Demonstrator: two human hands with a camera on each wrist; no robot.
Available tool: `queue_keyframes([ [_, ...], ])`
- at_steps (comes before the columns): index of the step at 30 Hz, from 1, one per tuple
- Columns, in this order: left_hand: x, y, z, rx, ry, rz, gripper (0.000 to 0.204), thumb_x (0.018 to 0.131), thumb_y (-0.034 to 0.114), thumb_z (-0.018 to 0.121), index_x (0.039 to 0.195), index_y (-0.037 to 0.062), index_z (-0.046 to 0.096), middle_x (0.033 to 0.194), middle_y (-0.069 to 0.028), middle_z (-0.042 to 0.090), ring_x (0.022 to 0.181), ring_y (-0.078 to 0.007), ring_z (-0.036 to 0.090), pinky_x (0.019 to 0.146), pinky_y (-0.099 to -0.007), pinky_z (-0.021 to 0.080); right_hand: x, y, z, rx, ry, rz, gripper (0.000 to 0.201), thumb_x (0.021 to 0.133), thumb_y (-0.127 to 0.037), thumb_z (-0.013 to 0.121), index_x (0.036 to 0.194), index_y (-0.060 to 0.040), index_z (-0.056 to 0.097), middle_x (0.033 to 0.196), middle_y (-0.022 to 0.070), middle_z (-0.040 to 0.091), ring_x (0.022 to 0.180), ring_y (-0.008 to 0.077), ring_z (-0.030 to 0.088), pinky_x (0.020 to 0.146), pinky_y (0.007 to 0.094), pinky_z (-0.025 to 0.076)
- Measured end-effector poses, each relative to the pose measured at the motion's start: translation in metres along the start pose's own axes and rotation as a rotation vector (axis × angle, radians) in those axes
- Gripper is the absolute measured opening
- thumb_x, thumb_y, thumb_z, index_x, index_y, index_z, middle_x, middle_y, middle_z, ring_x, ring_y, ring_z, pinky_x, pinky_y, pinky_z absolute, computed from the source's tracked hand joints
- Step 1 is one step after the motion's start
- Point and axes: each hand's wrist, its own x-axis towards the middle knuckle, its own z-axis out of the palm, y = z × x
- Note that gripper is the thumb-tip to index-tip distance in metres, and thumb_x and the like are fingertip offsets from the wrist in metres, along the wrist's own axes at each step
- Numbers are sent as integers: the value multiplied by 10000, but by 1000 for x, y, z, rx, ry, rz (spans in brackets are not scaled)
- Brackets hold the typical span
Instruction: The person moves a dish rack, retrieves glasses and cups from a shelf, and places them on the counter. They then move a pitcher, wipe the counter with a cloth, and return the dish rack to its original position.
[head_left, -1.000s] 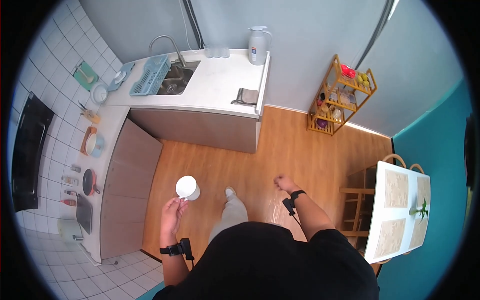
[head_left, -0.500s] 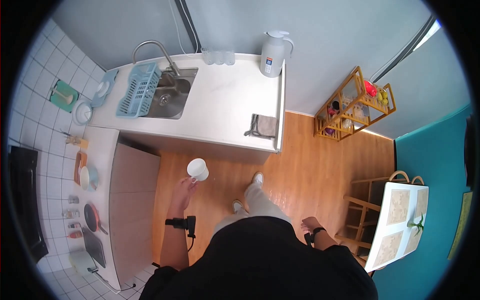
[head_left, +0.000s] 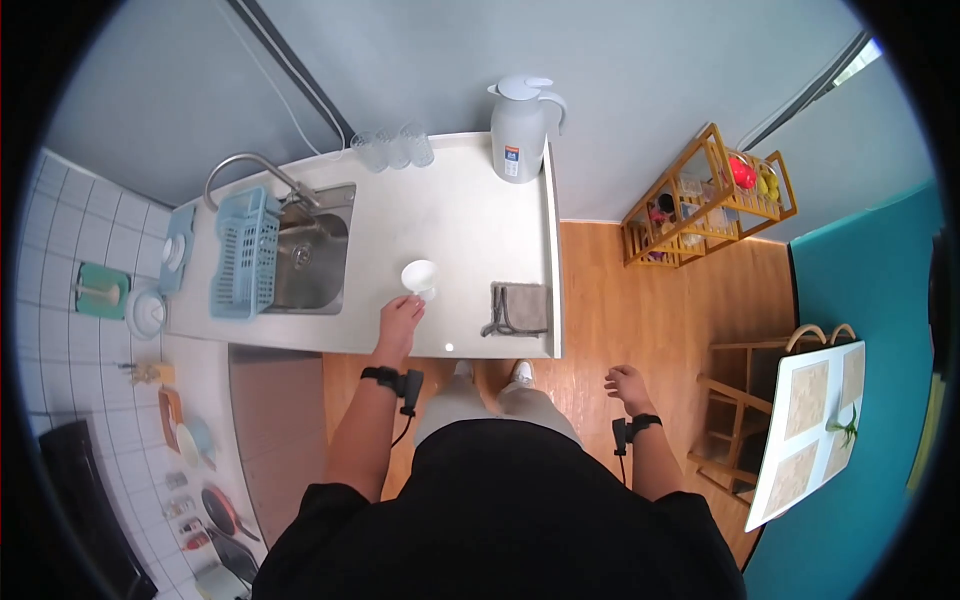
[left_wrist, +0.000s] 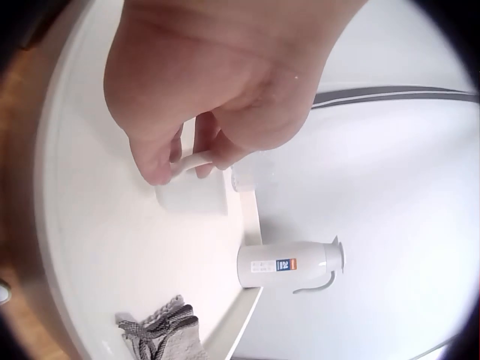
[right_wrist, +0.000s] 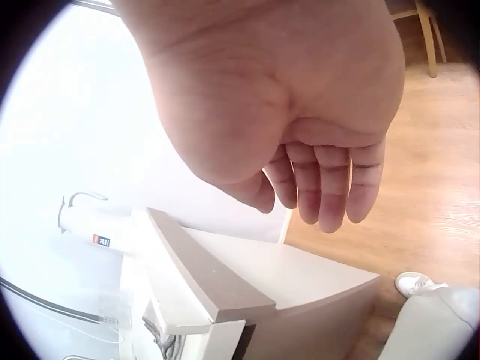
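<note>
The left hand (head_left: 400, 320) has its thumb and fingers pinched round the handle of the white mug (head_left: 419, 276), and the mug now sits on, or all but on, the white counter (head_left: 455, 215). The left wrist view shows the fingers (left_wrist: 154, 161) wrapped on the handle with the cup body just below them against the white surface; I cannot tell for sure whether the base has fully touched down.

A second ago that mug was being carried out over the wooden floor, well away from the counter, with the person still walking. Half a second ago it was just short of the counter's front edge. Now the person stands square against that edge, both shoes tucked under it, and the mug has come over the counter top. So the carrying looks done, to my eye, and what remains is only letting go of the handle.

On the counter, the mug stands near the front edge, just beside the folded grey cloth (head_left: 518, 308) on one side and not far from the sink (head_left: 305, 260) on the other. The blue dish rack (head_left: 243, 253) lies across the far part of the sink. At the counter's back edge stand the white thermos jug (head_left: 518, 130) and a row of clear glasses (head_left: 392, 148), well apart from the mug.

The right hand (head_left: 628, 385) has swung back from out front to hang off the counter, by the person's hip, fingers loosely curled and holding nothing.
</note>
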Motion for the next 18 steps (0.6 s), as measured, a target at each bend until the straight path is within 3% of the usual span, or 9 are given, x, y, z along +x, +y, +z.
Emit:
queue_keyframes([
  [2,44,2,21,-49,-22,1,225,973,115,624,1101,-70,608,1009,-94,649,951,-170,646,853,-275,544,-13,20,-4,90,120,61,253,940,-199,571,1103,-9,602,971,112,668,834,219,666,690,348,546],
  [6,129,6,62,-100,-50,2,190,967,112,630,1050,-59,631,954,-74,648,880,-143,632,788,-252,528,-68,107,1,222,299,266,215,933,-189,551,1062,-23,596,948,108,662,799,206,657,651,340,543],
  [9,184,5,86,-139,-50,-3,170,974,119,617,1003,-44,654,867,-38,637,816,-106,602,722,-219,478,-140,175,31,305,398,491,212,921,-178,542,1070,-34,588,933,117,664,785,229,662,648,358,545],
  [10,202,6,97,-98,-26,65,179,979,128,607,996,-42,662,845,-33,637,789,-103,587,702,-228,462,-170,191,44,330,404,549,209,917,-181,545,1064,-40,590,927,123,671,798,250,671,660,373,550],
  [12,240,8,123,-75,-17,120,190,984,136,598,989,-39,671,822,-27,636,763,-99,572,683,-237,446,-192,308,53,540,268,646,167,950,-210,535,945,-53,590,844,108,632,707,242,649,552,345,527],
  [14,282,5,137,137,114,285,218,994,151,581,1019,-45,672,845,-50,667,752,-117,576,689,-276,457,-237,253,111,127,293,619,208,952,-247,532,942,-51,603,812,102,633,714,252,651,596,384,523],
  [15,301,2,143,134,110,276,218,994,151,581,1019,-45,672,845,-50,667,752,-117,576,689,-276,457,-263,208,145,-81,312,620,229,953,-265,531,941,-51,610,795,99,634,718,257,652,617,404,520],
  [17,332,1,153,133,199,301,233,997,157,575,1045,-51,669,882,-82,693,759,-143,598,709,-311,479,-271,227,165,-63,341,733,237,946,-271,537,939,-47,614,787,98,634,724,261,654,640,418,518],
  [18,336,7,158,131,198,297,233,997,157,575,1045,-51,669,882,-82,693,759,-143,598,709,-311,479,-268,276,168,-495,121,519,230,934,-263,551,950,-41,612,813,99,642,736,259,657,642,419,514],
])
